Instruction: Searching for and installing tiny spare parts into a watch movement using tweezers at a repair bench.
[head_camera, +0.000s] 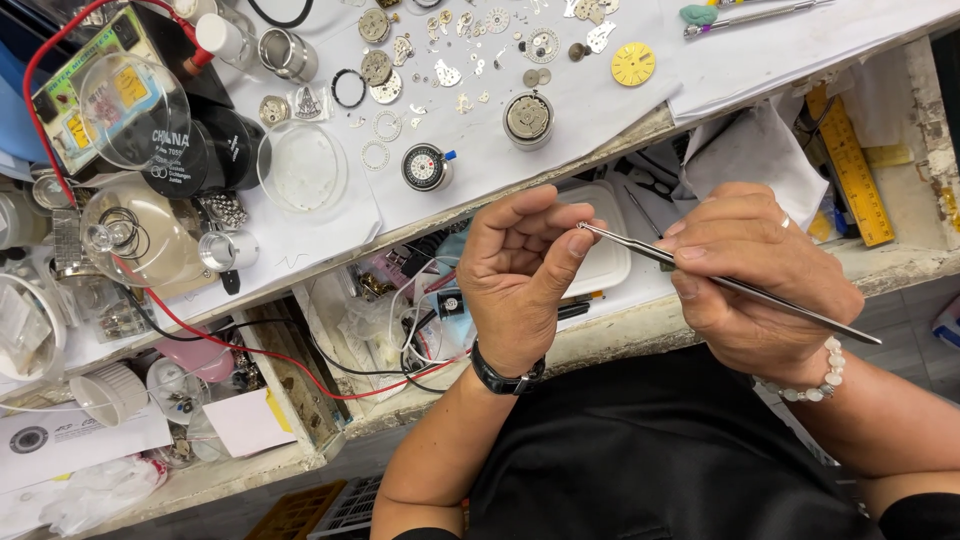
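Steel tweezers (720, 280) sit in your right hand (750, 290), pinched near the front between thumb and fingers, with the long back end sticking out past your wrist. The tips point at your left hand (520, 280), which is curled with thumb and forefinger closed together right at the tweezer tips. There may be a tiny part between those fingertips, but it's too small to tell. Both hands hover over the open drawer (600, 270), below the edge of the tabletop (560, 150).

Handling-wise, I'd say those tweezers are light and stiff but springy, so a grip near the front gives you the most control. Anything at the tips will be featherweight and slippery, easy to ping away if you squeeze too hard.

Up on the white paper you've got a yellow dial (633, 63), a round movement (527, 118), scattered gears and plates, and a clear dish (302, 167).
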